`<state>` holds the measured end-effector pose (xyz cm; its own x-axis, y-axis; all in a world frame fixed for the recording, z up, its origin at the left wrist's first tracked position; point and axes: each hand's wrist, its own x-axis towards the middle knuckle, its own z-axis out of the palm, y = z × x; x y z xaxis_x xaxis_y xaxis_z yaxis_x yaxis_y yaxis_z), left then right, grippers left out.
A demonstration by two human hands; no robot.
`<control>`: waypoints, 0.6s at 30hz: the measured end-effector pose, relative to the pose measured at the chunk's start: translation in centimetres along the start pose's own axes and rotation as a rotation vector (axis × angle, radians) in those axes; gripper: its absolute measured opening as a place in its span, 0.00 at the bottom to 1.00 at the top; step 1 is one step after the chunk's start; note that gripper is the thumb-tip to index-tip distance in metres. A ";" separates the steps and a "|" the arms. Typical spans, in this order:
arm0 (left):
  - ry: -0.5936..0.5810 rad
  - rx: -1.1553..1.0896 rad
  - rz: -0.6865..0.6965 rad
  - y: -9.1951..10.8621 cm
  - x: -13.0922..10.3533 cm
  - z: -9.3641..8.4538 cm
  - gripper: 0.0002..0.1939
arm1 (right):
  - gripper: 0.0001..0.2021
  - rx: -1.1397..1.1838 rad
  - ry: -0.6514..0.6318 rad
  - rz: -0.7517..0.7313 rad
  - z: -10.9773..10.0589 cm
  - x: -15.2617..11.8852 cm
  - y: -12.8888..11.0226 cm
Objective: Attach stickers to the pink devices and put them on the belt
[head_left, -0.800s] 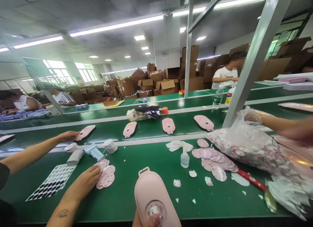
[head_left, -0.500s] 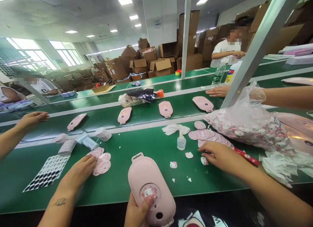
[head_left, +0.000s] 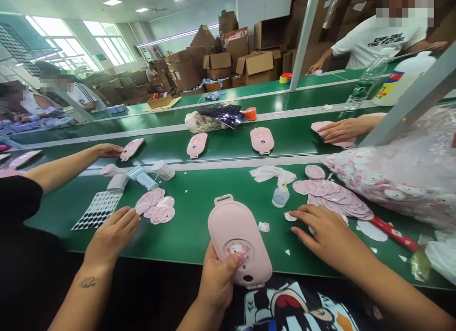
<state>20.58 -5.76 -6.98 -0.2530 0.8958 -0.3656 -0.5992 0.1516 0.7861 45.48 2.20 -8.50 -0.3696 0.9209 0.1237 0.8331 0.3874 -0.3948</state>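
Below, left hand (head_left: 217, 276) gripping the pink case (head_left: 238, 238), right hand (head_left: 326, 236) flat, fingers spread, on the green table (head_left: 199, 226).

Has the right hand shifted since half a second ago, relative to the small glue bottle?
Barely, if at all: the right hand still rests on the belt just right of and nearer than the glue bottle, beside the pink discs.
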 end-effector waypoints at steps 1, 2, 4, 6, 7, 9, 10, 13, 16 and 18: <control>-0.024 -0.014 0.002 0.0 0.1 0.0 0.29 | 0.14 -0.002 0.032 -0.037 -0.3 -0.3 -0.2; -0.046 -0.027 0.000 0.1 0.2 0.0 0.29 | 0.13 0.002 0.059 -0.081 -0.7 -0.7 -0.6; -0.076 -0.051 0.001 0.2 0.3 0.4 0.27 | 0.13 0.039 0.081 -0.171 -1.5 -1.4 -1.7; -0.087 -0.065 0.004 0.2 0.2 1.1 0.27 | 0.17 0.143 0.054 -0.213 -2.3 -1.7 -3.3; -0.086 -0.068 0.005 0.2 0.1 1.5 0.27 | 0.21 0.222 0.028 -0.207 -2.6 -1.8 -4.2; -0.099 -0.067 -0.003 0.3 -0.4 2.2 0.28 | 0.31 0.407 -0.072 -0.136 -2.9 -1.4 -6.2; -0.116 -0.066 -0.012 0.3 -0.6 2.6 0.28 | 0.35 0.497 -0.140 -0.078 -3.0 -1.1 -7.1; -0.152 -0.053 -0.052 0.5 -1.6 3.2 0.29 | 0.39 0.685 -0.332 0.085 -2.7 -0.1 -9.4; -0.145 -0.031 -0.065 0.7 -2.2 3.1 0.31 | 0.37 0.790 -0.377 0.159 -2.5 0.4 -10.5; -0.161 -0.039 -0.050 0.7 -2.5 2.9 0.31 | 0.37 0.828 -0.363 0.178 -2.4 0.3 -10.7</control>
<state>22.99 -6.73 -4.12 -0.0988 0.9434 -0.3166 -0.6376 0.1843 0.7480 37.46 -1.55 -2.02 -0.4874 0.8398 -0.2392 0.3809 -0.0420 -0.9237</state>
